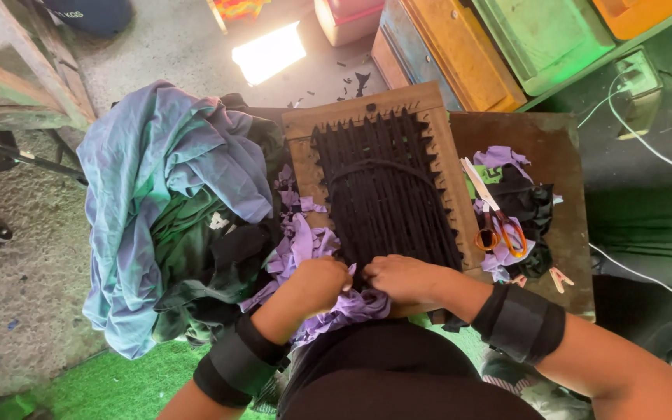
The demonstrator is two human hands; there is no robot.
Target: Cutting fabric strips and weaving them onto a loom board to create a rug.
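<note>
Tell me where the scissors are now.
The orange-handled scissors lie right of the wooden loom, on the fabric scraps, beyond the right hand.

orange-handled scissors [499, 227] lie right of the work, a blue-grey cloth heap [157, 179] left, clothespins [560, 278] nearby.

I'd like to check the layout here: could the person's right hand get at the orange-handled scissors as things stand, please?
Probably yes: the scissors lie uncovered on fabric scraps beside the loom, just ahead of the right hand, with nothing between.
</note>
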